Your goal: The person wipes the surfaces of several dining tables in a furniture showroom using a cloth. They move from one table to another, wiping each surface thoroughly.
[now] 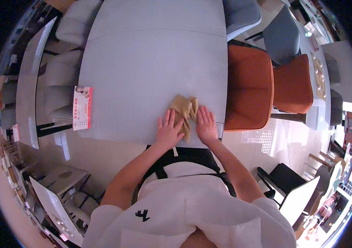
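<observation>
A crumpled tan cloth (182,107) lies on the grey dining table (151,71), close to the edge in front of me. My left hand (169,128) rests palm down at the cloth's left side, fingers spread, with fingertips and thumb touching the fabric. On the other side, my right hand (206,125) lies flat on the tabletop, its fingertips beside the cloth's right fold. Neither hand is closed around the cloth. Part of the cloth's left edge is hidden under my left fingers.
A printed price card (82,108) sits at the table's left edge. Orange chairs (250,88) and a blue-grey chair (242,15) stand along the right side, light grey chairs (64,68) along the left. Another table (27,83) stands further left; a black-seated chair (286,178) is behind right.
</observation>
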Demonstrator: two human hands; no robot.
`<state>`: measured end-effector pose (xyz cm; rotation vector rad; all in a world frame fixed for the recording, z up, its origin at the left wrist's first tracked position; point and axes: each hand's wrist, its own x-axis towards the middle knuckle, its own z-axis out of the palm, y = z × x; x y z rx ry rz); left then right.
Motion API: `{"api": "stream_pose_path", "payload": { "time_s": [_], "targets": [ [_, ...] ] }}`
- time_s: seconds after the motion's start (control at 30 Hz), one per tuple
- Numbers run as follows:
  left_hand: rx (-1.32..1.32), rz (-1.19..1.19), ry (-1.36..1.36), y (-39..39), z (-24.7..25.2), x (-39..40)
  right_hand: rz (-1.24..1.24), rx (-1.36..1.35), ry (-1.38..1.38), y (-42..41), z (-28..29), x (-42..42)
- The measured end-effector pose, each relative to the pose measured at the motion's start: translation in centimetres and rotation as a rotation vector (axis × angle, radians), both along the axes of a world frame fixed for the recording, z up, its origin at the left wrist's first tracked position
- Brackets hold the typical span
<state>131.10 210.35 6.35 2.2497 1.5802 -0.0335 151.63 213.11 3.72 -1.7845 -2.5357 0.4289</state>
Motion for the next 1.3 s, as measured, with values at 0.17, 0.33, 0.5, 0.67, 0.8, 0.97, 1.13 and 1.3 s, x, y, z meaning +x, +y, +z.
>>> {"api": "stream_pose_path", "payload": {
  "time_s": [0.17, 0.33, 0.5, 0.67, 0.8, 0.97, 1.13, 1.3],
  "targets": [
    [0.040, -0.035, -0.126, 3.1, 0.7, 1.9, -0.291, 0.201, 0.098, 0.8, -1.8, 3.3],
    [0.072, -0.090, -0.151, 4.7, -0.2, 1.8, -0.156, 0.124, 0.184, 0.8, 0.4, 0.7],
    [0.046, -0.086, 0.022, 4.1, -2.7, -0.7, 0.007, -0.028, 0.121, 0.8, 0.6, -5.2],
    [0.000, 0.108, 0.055, 3.3, -2.8, -4.9, 0.122, -0.033, 0.113, 2.2, -0.3, -6.3],
    [0.156, 0.175, 0.120, 5.1, -1.3, -8.4, -0.157, 0.010, -0.057, 4.6, -0.4, -3.1],
    [0.063, 0.149, 0.170, 6.6, -1.0, -8.3, -0.393, 0.067, -0.182, 6.6, -1.4, -5.4],
    [-0.037, 0.086, 0.128, 6.6, -1.2, -7.9, 0.145, -0.036, 0.100, 5.0, -0.4, -13.5],
    [-0.032, 0.116, 0.058, 6.3, -1.0, -10.3, 0.013, 0.026, -0.026, 6.3, -0.8, -9.8]
  ]
}}
